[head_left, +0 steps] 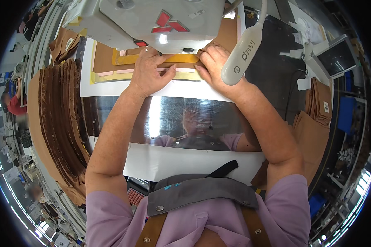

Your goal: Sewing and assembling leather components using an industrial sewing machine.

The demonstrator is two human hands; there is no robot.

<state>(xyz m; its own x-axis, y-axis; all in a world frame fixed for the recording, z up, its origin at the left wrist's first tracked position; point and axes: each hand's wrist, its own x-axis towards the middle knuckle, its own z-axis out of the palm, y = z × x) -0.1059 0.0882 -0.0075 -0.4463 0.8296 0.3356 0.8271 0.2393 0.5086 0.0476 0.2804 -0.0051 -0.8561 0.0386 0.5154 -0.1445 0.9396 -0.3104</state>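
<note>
Under a light grey sewing machine head (132,20), brown fabric (104,57) lies in a flat template with a yellow-orange bar (181,58) and pale yellow strips along its near edge. My left hand (144,74) rests on the template, touching the bar's left part, its thumb spread toward the middle. On the other side my right hand (216,68) presses down near the bar's right end, thumb apart from the fingers. A hanging light grey oblong device (242,55) covers part of that hand. The machine head hides the needle area.
A shiny metal plate (169,119) spans the table before me, with a white sheet (142,162) nearer. Tall stacks of brown fabric pieces (55,119) stand at the left. More brown pieces (311,131) lie at the right, below a screen (338,57).
</note>
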